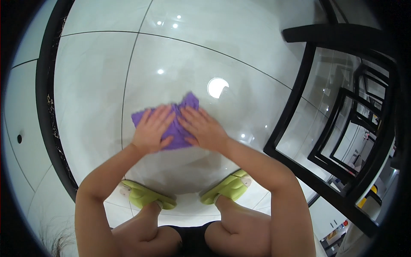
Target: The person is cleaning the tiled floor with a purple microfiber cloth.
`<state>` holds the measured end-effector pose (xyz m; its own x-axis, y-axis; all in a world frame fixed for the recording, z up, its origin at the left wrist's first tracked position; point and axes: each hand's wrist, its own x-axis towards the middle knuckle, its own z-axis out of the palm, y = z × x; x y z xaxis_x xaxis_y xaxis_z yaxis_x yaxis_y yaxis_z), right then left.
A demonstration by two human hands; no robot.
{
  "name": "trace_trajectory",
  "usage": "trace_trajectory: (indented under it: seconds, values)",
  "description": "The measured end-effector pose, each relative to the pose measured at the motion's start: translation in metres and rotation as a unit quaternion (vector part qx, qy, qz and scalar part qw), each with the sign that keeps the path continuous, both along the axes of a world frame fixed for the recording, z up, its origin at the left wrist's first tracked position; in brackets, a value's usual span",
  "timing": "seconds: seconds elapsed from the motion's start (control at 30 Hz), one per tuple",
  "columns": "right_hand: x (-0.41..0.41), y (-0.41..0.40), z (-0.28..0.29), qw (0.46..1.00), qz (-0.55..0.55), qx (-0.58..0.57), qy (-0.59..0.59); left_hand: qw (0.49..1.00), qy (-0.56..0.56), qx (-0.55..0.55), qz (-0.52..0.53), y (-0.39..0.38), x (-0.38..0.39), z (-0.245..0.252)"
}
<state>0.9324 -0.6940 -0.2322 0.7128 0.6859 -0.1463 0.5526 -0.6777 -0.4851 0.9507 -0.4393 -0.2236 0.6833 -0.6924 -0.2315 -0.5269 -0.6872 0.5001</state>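
Observation:
A purple cloth (178, 136) lies crumpled on the glossy light floor tiles (173, 167), one corner bunched up at its top. My left hand (153, 128) rests palm down on the cloth's left part with the fingers slightly spread. On the right part, my right hand (203, 128) presses flat, its fingers pointing up and to the left. Both hands are on top of the cloth and do not grip it. The hands are a little apart, with purple fabric showing between them.
Green slippers (147, 195) are on my feet below the cloth. A black metal frame (290, 109) of furniture stands at the right, with more black frames behind it. Along the left runs a dark marbled border strip (53, 122) in the floor.

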Motion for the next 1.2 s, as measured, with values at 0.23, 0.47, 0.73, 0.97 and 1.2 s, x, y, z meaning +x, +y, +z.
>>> trace_trajectory:
  seconds: [0.23, 0.47, 0.73, 0.97, 1.2]
  values:
    - [0.160, -0.049, -0.014, 0.955, -0.251, -0.027, -0.156, 0.962, -0.226, -0.030, 0.151, -0.118, 0.151, -0.021]
    - [0.072, -0.095, -0.012, 0.904, -0.403, -0.041, -0.136, 0.979, -0.180, -0.094, 0.012, -0.195, 0.134, -0.016]
    - [-0.067, -0.044, 0.005, 0.971, -0.233, -0.049, 0.029, 0.992, 0.002, -0.047, -0.114, -0.099, 0.012, 0.001]
    - [0.067, -0.078, -0.005, 0.942, -0.321, -0.021, -0.093, 0.989, -0.132, -0.035, 0.062, -0.157, 0.089, -0.007]
    - [0.146, -0.175, -0.022, 0.886, -0.402, -0.127, -0.194, 0.965, -0.237, -0.090, 0.069, -0.275, 0.175, -0.032]
